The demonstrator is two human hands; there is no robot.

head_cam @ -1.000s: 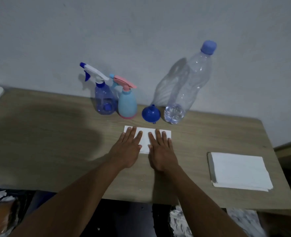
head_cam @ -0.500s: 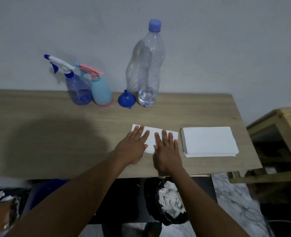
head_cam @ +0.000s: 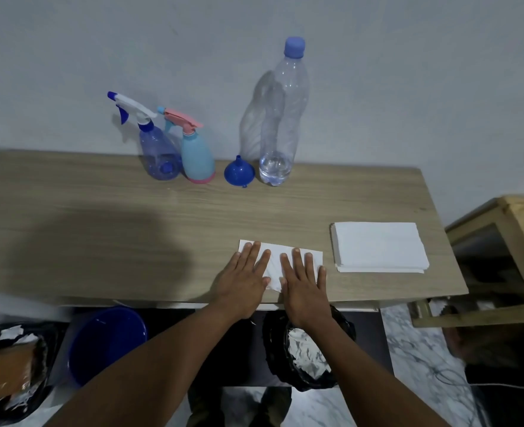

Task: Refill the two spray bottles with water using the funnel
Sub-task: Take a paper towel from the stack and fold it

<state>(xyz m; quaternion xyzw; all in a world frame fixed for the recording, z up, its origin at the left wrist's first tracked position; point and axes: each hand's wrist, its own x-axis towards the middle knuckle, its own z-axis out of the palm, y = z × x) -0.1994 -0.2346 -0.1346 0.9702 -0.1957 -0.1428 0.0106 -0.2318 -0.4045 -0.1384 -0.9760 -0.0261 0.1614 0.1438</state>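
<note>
Blue sprayer (head_cam: pixel 159 155) and teal sprayer (head_cam: pixel 197 158) are parked side by side at the back of the tabletop (head_cam: pixel 100 211), funnel (head_cam: pixel 239 175) just beside them spout-up, then the capped water bottle (head_cam: pixel 280 118), mostly empty. Left hand (head_cam: pixel 242 282) and right hand (head_cam: pixel 305 285) are laid flat on a napkin (head_cam: pixel 276 257) near the front edge, fingers straight, nothing gripped.

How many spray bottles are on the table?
2. The translucent blue spray bottle stands at the back of the table; the pink-topped spray bottle stands just right of it.
</note>
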